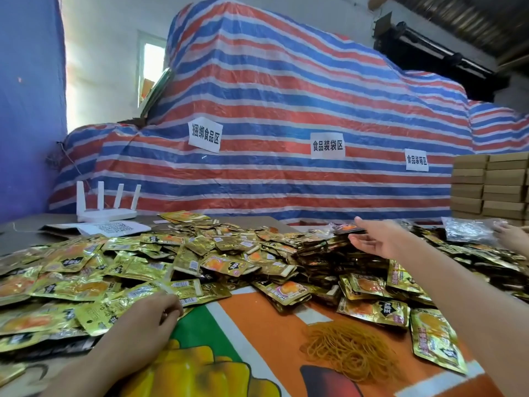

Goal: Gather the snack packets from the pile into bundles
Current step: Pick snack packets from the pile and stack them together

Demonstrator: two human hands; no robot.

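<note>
A table is heaped with gold foil snack packets (183, 253), spreading from the left edge across to the far right. Near the middle of the pile the packets sit in tighter, darker stacks (315, 253).

The person's left hand (148, 313) lies at the near left edge of the pile with its fingers curled down onto the packets. I cannot tell whether it is grasping one or only resting there.

The right hand (375, 239) reaches out over the stacks, released, with fingers straight and thumb raised. A single packet (345, 228) sits just beside the thumb tip, but I cannot tell whether they touch.

A loose heap of tan rubber bands (352, 351) lies on the orange printed table cover (257, 325), near the right forearm.

At the far right, another person's hand (512, 236) holds a clear plastic bag (469, 230).

A white router (106, 209) with four antennas stands at the back left of the table.

Behind the table rises a red, white and blue striped tarp (286, 96) bearing three paper signs (204, 136). Flat cardboard boxes (486, 184) are stacked at the right.
</note>
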